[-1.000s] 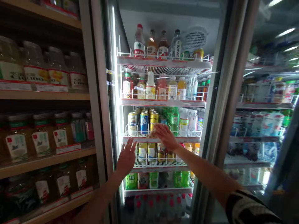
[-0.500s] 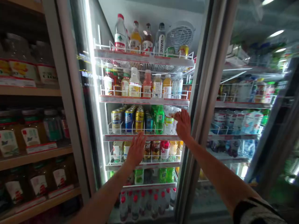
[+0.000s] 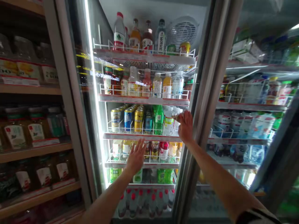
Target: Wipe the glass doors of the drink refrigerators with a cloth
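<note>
before the lit cooler (image 3: 151, 9), the right hand (image 3: 186, 124) has crossed from in front of the middle cans to the shelf's right end, beside the steel door post (image 3: 205, 93), and stays there; that puts it just right of the white-labelled bottle (image 3: 168, 123), with the green bottle (image 3: 159, 119) farther left. its fingers point up, bunched rather than spread; a brownish patch at the tips is too blurred to tell whether it grips anything. the left hand (image 3: 136, 157) has dipped slightly, open, fingers loosely apart, holding nothing visible, in front of the lower can row, left of the red can (image 3: 163, 151). both arms reach forward from the near side; contact cannot be told.
</note>
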The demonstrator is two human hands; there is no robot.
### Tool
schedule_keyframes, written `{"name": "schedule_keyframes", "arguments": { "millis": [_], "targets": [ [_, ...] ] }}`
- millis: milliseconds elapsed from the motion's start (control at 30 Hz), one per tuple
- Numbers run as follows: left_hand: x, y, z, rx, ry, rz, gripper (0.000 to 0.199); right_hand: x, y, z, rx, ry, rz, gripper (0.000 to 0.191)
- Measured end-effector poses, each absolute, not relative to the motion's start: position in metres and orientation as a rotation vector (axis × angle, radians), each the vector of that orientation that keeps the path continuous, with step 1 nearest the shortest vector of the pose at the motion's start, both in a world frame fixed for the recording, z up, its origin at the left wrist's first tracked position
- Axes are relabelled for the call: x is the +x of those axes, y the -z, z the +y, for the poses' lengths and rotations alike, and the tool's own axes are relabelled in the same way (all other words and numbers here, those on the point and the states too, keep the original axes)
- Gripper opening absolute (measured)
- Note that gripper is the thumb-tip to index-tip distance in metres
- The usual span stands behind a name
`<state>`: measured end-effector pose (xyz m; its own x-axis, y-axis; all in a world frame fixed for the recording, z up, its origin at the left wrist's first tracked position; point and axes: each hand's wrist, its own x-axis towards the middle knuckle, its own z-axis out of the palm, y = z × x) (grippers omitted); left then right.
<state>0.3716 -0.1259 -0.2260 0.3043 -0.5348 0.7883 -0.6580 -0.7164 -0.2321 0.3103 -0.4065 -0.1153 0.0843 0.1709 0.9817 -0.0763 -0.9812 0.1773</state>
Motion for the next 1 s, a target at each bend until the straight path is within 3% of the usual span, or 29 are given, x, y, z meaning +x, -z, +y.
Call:
{"name": "schedule_keyframes", "arguments": {
  "millis": [267, 533, 633, 800, 1000],
  "targets": [
    [0.364, 0.216, -0.118, 2.079, -1.071, -1.065, 0.056, 0.328, 0.198, -0.323, 2.393, -1.523, 0.625, 0.048],
    [0.369, 0.103, -0.152, 1.417, -1.185, -0.921, 0.052, 0.38, 0.065, -0.244, 2.399, -1.922, 0.761, 0.056],
    [0.39, 0.082, -0.147, 1.427, -1.296, -0.976, 0.054, 0.379, 0.046, -0.238, 2.39, -1.906, 0.849, 0.059],
    [0.412, 0.079, -0.14, 1.644, -1.394, -1.089, 0.055, 0.356, 0.023, -0.283, 2.327, -1.424, 1.006, 0.064],
    [0.443, 0.03, -0.106, 1.894, -1.447, -1.096, 0.043, 0.347, 0.001, -0.334, 2.135, -1.834, 0.353, 0.071]
  ]
}}
